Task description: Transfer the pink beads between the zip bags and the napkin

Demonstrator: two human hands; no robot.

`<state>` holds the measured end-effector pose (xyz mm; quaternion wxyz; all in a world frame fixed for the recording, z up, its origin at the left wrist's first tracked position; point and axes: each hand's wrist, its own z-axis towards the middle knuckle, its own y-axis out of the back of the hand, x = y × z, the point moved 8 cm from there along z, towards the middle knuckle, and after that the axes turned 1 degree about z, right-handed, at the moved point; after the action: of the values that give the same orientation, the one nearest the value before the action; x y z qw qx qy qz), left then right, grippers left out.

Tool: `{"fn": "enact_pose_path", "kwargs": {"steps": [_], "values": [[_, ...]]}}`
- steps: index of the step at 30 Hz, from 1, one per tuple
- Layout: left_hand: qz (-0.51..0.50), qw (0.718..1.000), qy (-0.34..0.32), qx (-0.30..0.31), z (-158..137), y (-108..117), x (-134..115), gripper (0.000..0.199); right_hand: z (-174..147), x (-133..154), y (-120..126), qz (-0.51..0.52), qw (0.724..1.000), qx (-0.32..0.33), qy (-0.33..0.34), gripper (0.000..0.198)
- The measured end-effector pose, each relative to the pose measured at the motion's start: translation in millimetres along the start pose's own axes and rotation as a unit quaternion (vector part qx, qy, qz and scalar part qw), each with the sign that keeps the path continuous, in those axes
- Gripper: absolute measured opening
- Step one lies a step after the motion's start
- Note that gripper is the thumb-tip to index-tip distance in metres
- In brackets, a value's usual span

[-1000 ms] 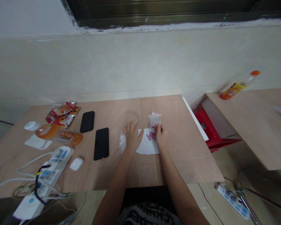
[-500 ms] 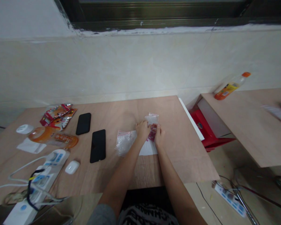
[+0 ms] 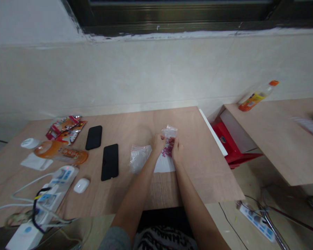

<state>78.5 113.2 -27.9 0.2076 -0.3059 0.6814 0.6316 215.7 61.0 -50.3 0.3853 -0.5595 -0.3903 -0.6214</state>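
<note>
Small dark-red bits (image 3: pixel 167 151), too tiny to name surely, lie in a patch between my hands over a white sheet of paper (image 3: pixel 163 166). Just beyond them is a clear zip bag (image 3: pixel 170 132), its near part showing red bits. My left hand (image 3: pixel 158 143) is at the patch's left, fingers curled in and thumb near the bag; what it holds, if anything, is hidden. At the right edge of the bag and bits, my right hand (image 3: pixel 177 150) has its fingers closed against the bag's side. More clear bags (image 3: pixel 139 157) lie left of my left wrist.
To the left are two black phones (image 3: pixel 94 137), an orange drink bottle (image 3: pixel 64 152) on its side, red snack packets (image 3: pixel 66 129), a white earbud case (image 3: pixel 81 185) and a power strip (image 3: pixel 59 184) with cables. Another bottle (image 3: pixel 255 99) stands on the right-hand table.
My left hand has curled its fingers and drawn slightly left off the red bits. More of the patch shows, looser and more spread at its near end. My right hand is nearly still.
</note>
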Motion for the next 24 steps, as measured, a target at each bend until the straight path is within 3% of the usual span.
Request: {"fn": "enact_pose_path", "kwargs": {"steps": [6, 14, 19, 24], "values": [[-0.073, 0.997, -0.001, -0.013, 0.2, 14.2, -3.2, 0.011, 4.4, -6.2, -1.7, -0.004, 1.000, -0.005, 0.003, 0.061], [-0.194, 0.978, -0.033, -0.071, -7.7, 52.8, -15.3, 0.010, 4.2, 0.5, -11.8, -0.048, 0.998, 0.005, 0.047, 0.056], [-0.325, 0.938, -0.046, -0.110, -21.0, 80.3, -14.4, 0.007, -1.4, 8.2, -16.6, -0.067, 0.996, 0.022, 0.061, 0.051], [-0.442, 0.890, -0.026, -0.108, -42.8, 96.8, -3.0, 0.012, 2.1, 7.4, -6.5, 0.061, 0.998, -0.025, 0.010, 0.045]]}}
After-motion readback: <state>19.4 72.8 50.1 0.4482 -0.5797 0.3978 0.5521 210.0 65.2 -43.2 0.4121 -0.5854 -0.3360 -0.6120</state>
